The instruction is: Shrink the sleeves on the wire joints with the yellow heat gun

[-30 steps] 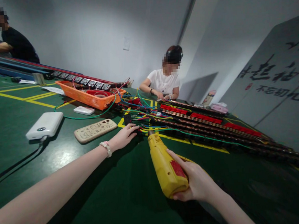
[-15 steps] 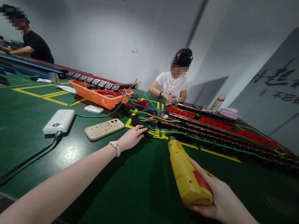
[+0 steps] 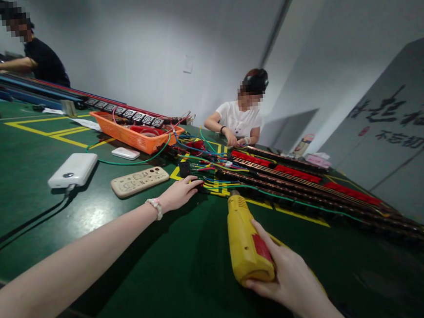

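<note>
My right hand (image 3: pixel 287 275) is wrapped round the body of a yellow heat gun (image 3: pixel 249 239) with a red patch on its side. Its metal nozzle (image 3: pixel 234 193) points away from me, at the near edge of a bundle of coloured wires (image 3: pixel 221 183). My left hand (image 3: pixel 178 193) reaches in from the left, a beaded bracelet on its wrist. Its fingertips pinch the left ends of the wires, where a small red bit shows; the exact grip is partly hidden. Just beyond those fingers is a black connector block (image 3: pixel 185 169).
Left of the wires lie a patterned phone case (image 3: pixel 140 182), a white power bank (image 3: pixel 73 170) with a black cable, and a small white case (image 3: pixel 125 153). Behind them stands an orange basket (image 3: pixel 122 134). Long dark strips (image 3: pixel 310 195) run rightward. Two co-workers sit across the green table (image 3: pixel 162 270).
The heat gun's rear has swung a little left, so it stands straighter in view. My left hand stays at the wire ends. The whole view has shifted slightly.
</note>
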`<control>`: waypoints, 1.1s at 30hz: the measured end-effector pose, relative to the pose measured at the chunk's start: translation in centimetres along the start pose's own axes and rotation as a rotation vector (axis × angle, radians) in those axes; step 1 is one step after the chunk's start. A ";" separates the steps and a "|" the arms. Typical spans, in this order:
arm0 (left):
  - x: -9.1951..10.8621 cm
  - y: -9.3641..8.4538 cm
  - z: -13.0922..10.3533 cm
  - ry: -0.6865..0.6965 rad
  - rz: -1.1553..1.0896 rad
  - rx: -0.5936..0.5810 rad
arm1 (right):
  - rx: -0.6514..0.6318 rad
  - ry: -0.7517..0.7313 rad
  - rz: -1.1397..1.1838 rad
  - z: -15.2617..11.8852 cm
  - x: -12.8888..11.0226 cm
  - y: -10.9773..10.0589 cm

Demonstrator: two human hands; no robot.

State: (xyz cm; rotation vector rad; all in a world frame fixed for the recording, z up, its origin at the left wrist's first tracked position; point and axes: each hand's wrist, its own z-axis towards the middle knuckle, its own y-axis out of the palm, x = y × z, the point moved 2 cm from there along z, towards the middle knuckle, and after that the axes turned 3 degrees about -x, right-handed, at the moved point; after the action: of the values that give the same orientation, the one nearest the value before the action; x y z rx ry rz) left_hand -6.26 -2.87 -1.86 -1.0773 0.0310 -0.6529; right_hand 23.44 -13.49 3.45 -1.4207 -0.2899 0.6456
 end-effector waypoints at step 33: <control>-0.5 0.3 -0.3 -0.137 0.068 0.049 | -0.173 -0.326 0.146 4.3 -0.3 0.5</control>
State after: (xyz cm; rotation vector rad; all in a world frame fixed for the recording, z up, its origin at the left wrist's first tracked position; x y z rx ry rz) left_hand -6.58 -2.75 -2.38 -1.0670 -0.0662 -0.5152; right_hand 20.73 -10.13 3.70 -1.5085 -0.5123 0.9942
